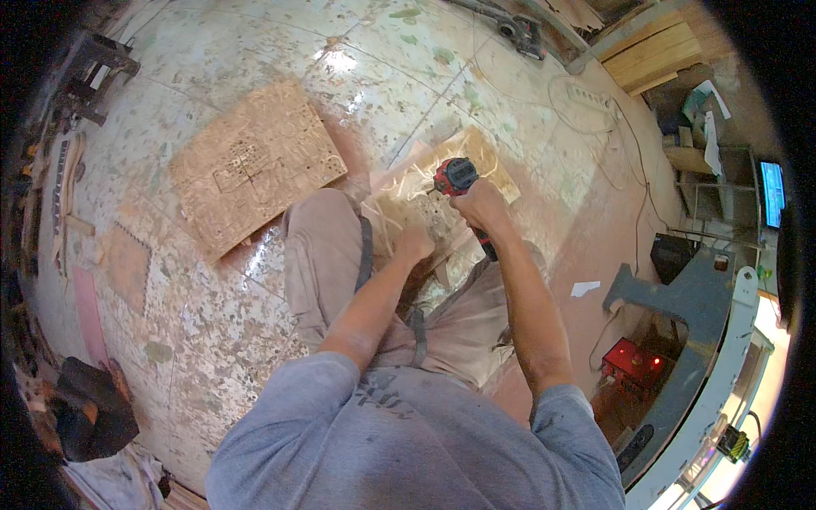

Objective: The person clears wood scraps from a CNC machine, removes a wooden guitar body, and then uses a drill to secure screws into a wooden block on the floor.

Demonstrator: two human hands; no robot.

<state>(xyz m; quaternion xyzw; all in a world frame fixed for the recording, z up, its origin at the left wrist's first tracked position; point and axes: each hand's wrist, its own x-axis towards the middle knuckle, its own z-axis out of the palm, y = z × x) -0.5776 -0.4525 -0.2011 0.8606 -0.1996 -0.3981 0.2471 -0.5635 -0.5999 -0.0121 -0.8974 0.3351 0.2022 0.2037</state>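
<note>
My right hand (pixel 480 204) is wrapped round the grip of a red and black cordless drill (pixel 457 175), its nose turned to the left. Below the drill lies a light wooden board (pixel 489 157) between my legs, with dust and chips on it. Low over the near part of that board, my left hand (pixel 416 242) is closed; what its fingers hold, if anything, is hidden. To the left, by my knee, a larger wooden panel (pixel 255 161) lies on the floor, with dark lines and small holes on its face.
A power strip (pixel 588 98) with cables lies at the far right. A red box (pixel 633 364) with glowing lights stands under a grey machine frame (pixel 667 293). A black tool (pixel 520 36) rests at the back. Wood scraps (pixel 126 265) and a dark stool (pixel 95 75) are on the left.
</note>
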